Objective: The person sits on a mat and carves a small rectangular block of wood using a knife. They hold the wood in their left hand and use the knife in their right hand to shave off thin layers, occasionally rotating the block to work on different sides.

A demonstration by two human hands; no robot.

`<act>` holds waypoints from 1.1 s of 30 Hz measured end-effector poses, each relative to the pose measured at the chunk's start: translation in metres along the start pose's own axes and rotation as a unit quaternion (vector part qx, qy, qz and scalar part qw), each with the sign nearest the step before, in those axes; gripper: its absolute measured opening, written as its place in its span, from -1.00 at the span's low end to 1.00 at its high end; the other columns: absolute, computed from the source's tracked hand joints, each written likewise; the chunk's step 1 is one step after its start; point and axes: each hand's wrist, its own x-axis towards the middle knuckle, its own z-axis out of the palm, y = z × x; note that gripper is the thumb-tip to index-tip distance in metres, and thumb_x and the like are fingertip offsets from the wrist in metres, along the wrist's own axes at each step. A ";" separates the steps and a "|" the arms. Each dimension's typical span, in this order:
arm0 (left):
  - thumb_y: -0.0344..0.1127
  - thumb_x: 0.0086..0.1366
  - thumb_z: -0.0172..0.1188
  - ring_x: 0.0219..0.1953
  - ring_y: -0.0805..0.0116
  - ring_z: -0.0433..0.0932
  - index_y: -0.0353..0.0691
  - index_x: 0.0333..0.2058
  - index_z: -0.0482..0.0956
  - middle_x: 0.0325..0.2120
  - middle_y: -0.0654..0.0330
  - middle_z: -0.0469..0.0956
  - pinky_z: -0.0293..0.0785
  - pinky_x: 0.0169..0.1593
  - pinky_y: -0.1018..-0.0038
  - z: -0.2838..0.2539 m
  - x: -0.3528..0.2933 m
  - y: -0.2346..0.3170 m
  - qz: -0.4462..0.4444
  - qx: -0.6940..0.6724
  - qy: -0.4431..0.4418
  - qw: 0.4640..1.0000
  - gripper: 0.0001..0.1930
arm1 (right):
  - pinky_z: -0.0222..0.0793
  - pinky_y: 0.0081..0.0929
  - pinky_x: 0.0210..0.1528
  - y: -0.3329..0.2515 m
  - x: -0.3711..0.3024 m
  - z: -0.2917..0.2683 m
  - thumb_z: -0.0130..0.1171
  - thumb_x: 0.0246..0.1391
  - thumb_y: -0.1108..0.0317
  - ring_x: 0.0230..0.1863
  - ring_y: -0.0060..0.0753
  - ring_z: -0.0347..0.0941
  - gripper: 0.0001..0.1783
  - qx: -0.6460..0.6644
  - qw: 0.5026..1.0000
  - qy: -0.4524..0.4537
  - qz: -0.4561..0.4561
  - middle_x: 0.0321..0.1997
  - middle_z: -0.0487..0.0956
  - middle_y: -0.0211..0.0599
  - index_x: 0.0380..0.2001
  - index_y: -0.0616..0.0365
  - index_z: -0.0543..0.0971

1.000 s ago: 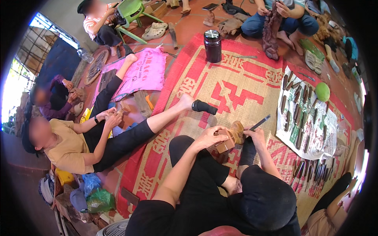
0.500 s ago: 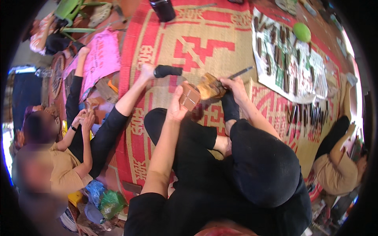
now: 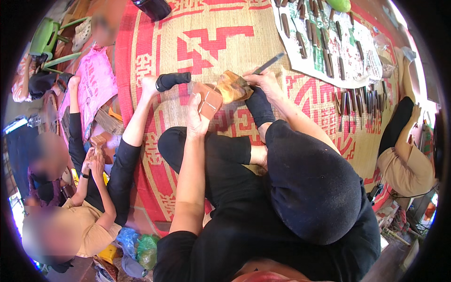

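My left hand (image 3: 197,117) is closed round a reddish-brown block (image 3: 208,100) with pale crossed lines on its face. Just right of the block, close against it, is a rough yellow-brown carved piece of wood (image 3: 232,87) with dark patches. My right hand (image 3: 264,84) grips a slim dark tool (image 3: 270,62) whose grey end points up and to the right; its other end is hidden by the hand and wood. The right fingers are at the wood's edge, though contact is unclear. My black-socked foot (image 3: 259,105) rests under the right wrist.
Many dark-handled carving tools (image 3: 324,44) lie on a white sheet (image 3: 291,58), with more tools (image 3: 361,103) on the patterned mat (image 3: 159,56). A black container (image 3: 152,8) and green fruit (image 3: 339,4) are at the far side. A co-worker's hands (image 3: 94,162) hold a block (image 3: 98,140) at left.
The view has shifted, so the mat and tools sit higher and further left. My hands keep their holds, the block beside the carved wood. The co-worker at left has raised a block.
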 end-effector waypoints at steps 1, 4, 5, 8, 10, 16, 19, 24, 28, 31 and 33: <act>-0.08 0.17 0.14 0.00 0.13 0.41 -0.14 0.09 0.24 0.00 0.03 0.36 0.42 -0.01 0.04 0.001 0.001 0.000 -0.001 -0.003 0.004 1.000 -0.45 | 0.30 -0.66 -0.42 0.000 0.003 0.005 0.23 -0.18 0.44 -0.51 -0.60 0.43 -0.87 -0.016 0.999 -0.020 -0.028 -0.52 0.57 -0.37 -0.47 0.22 0.59; -0.11 0.19 0.13 0.01 0.15 0.40 -0.17 0.08 0.24 -0.01 0.03 0.37 0.43 -0.01 0.09 0.005 0.000 -0.001 0.010 -0.002 0.004 1.000 -0.47 | 0.32 -0.68 -0.42 0.001 0.000 0.020 0.24 -0.20 0.46 -0.51 -0.61 0.44 -0.86 0.026 0.998 -0.053 -0.011 -0.52 0.57 -0.37 -0.45 0.22 0.59; -0.11 0.19 0.12 0.01 0.15 0.40 -0.17 0.08 0.24 -0.01 0.02 0.37 0.43 -0.01 0.10 0.005 0.000 -0.002 0.013 0.000 0.006 1.000 -0.48 | 0.34 -0.69 -0.42 0.006 0.001 0.024 0.24 -0.20 0.49 -0.51 -0.63 0.44 -0.86 0.014 0.999 -0.030 -0.019 -0.52 0.57 -0.37 -0.45 0.21 0.59; -0.11 0.19 0.13 0.01 0.15 0.40 -0.17 0.07 0.24 -0.01 0.01 0.37 0.43 -0.01 0.11 0.004 0.000 -0.002 0.021 0.006 0.012 1.000 -0.48 | 0.38 -0.61 -0.33 0.006 0.002 0.027 0.19 -0.19 0.54 -0.47 -0.51 0.49 -0.80 0.000 1.000 0.013 -0.003 -0.50 0.57 -0.25 -0.39 0.33 0.56; -0.12 0.19 0.13 0.01 0.15 0.40 -0.17 0.07 0.24 0.00 0.00 0.36 0.43 0.00 0.11 0.004 0.000 -0.002 0.026 0.009 0.013 1.000 -0.48 | 0.38 -0.62 -0.37 0.004 0.007 0.020 0.23 -0.21 0.51 -0.49 -0.53 0.48 -0.81 0.028 0.999 0.019 0.017 -0.51 0.57 -0.28 -0.41 0.28 0.56; -0.13 0.18 0.14 -0.01 0.15 0.42 -0.20 0.06 0.26 0.00 -0.02 0.36 0.48 -0.04 0.22 0.005 0.000 0.000 0.006 -0.031 -0.014 0.999 -0.48 | 0.37 -0.58 -0.34 -0.004 0.014 0.011 0.24 -0.19 0.45 -0.44 -0.57 0.48 -0.90 -0.003 0.999 0.018 0.045 -0.52 0.58 -0.32 -0.50 0.19 0.59; -0.11 0.17 0.15 -0.03 0.15 0.44 -0.20 0.05 0.26 -0.01 -0.03 0.37 0.52 -0.11 0.22 0.009 -0.001 -0.001 0.018 0.001 0.020 1.000 -0.48 | 0.36 -0.56 -0.35 0.007 0.014 0.023 0.25 -0.19 0.43 -0.44 -0.56 0.48 -0.90 -0.010 1.000 -0.019 0.022 -0.52 0.58 -0.32 -0.52 0.18 0.59; -0.12 0.16 0.16 -0.02 0.15 0.42 -0.21 0.04 0.27 -0.04 -0.01 0.38 0.49 -0.08 0.19 0.013 -0.003 0.001 0.014 0.005 -0.005 1.000 -0.48 | 0.37 -0.51 -0.32 0.004 0.023 0.007 0.24 -0.20 0.43 -0.44 -0.46 0.48 -0.86 0.000 0.999 0.015 0.043 -0.48 0.57 -0.29 -0.47 0.22 0.58; -0.13 0.17 0.15 -0.03 0.15 0.43 -0.22 0.03 0.27 -0.05 -0.01 0.38 0.50 -0.09 0.19 0.009 0.000 0.001 0.006 -0.021 -0.003 1.000 -0.49 | 0.34 -0.52 -0.33 -0.005 0.015 0.016 0.26 -0.19 0.42 -0.47 -0.51 0.45 -0.85 -0.007 1.000 0.008 0.027 -0.49 0.56 -0.33 -0.46 0.20 0.57; -0.12 0.16 0.15 -0.06 0.16 0.45 -0.21 0.03 0.28 -0.04 -0.01 0.38 0.53 -0.13 0.21 0.015 -0.002 0.002 0.011 -0.010 -0.004 1.000 -0.49 | 0.33 -0.58 -0.35 -0.005 0.014 0.018 0.26 -0.19 0.44 -0.47 -0.52 0.45 -0.86 -0.029 0.999 -0.014 -0.007 -0.50 0.56 -0.37 -0.46 0.19 0.57; -0.11 0.15 0.15 -0.06 0.15 0.45 -0.21 0.03 0.27 -0.04 -0.01 0.37 0.53 -0.12 0.22 0.017 -0.002 0.002 0.009 -0.007 -0.004 1.000 -0.48 | 0.33 -0.61 -0.35 0.000 0.014 0.013 0.27 -0.21 0.45 -0.47 -0.53 0.45 -0.84 0.011 0.999 0.022 0.031 -0.50 0.56 -0.37 -0.45 0.19 0.57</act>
